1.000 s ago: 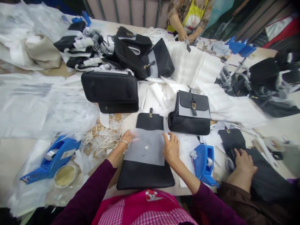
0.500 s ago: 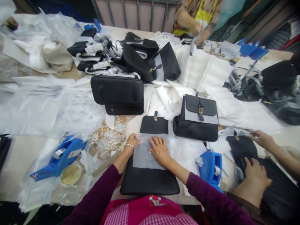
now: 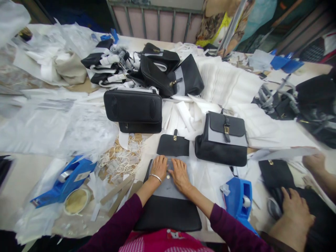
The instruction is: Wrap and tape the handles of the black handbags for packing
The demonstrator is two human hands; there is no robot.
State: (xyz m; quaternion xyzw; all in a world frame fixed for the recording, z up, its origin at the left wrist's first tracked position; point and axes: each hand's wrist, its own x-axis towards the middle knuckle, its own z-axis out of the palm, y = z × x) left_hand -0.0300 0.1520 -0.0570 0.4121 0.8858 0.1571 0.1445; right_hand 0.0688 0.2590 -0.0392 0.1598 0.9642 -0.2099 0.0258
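Cluttered tabletop (image 3: 31,171) bears, at lower centre, a black bag (image 3: 168,214) lengthwise from the body, its grey sheet (image 3: 168,191) beneath left hand (image 3: 159,168) and right hand (image 3: 180,175), fingers outstretched, apparently pinching nothing.

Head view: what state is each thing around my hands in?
Black bag: lying flat, flap opened out
Grey sheet: spread on the bag, left hand and right hand resting on it
Buckled black bag: flap down
White strings: tangled
Left blue tape dispenser: loaded
Right blue tape dispenser: loaded
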